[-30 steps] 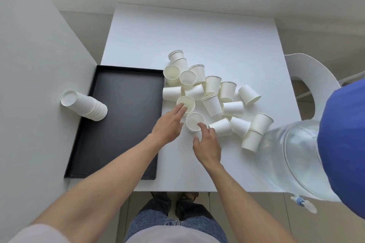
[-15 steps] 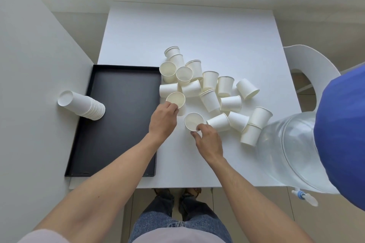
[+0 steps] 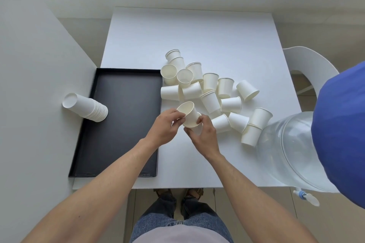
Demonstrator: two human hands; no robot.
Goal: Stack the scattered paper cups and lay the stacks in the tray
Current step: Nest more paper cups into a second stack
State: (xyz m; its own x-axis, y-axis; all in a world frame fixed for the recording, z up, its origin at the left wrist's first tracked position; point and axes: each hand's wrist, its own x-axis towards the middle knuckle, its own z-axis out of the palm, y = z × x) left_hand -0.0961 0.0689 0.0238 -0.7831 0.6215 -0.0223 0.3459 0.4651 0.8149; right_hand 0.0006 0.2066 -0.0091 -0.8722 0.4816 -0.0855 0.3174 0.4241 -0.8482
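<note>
white paper cups, two in hand above the counter

white paper cup [image 3: 188, 113], mouth tilted up and to the left, is pinched by our left hand [image 3: 165, 127] at its lower side. its base sits in the mouth of a second cup [image 3: 198, 130], which our right hand [image 3: 203, 134] grips from the right with thumb and fingers closed around the wall. how deep the first cup sits in the second we cannot tell; our fingers cover the joint. both hands are raised just over the counter [image 3: 189, 33], near the right edge of the black tray [image 3: 126, 171].

loose cups [image 3: 212, 92] lie in a cluster on the counter beyond and to the right of the hands, some upright, some on their sides, several touching.

a finished stack [image 3: 87, 107] lies on its side across the tray's left rim, base end pointing left onto the white surface beside the tray, rims over the tray floor.

a clear water jug [image 3: 290, 152] with a blue cap [image 3: 341, 128] fills the right foreground, just beside the nearest loose cups. a white chair [image 3: 310, 59] stands behind it.
</note>
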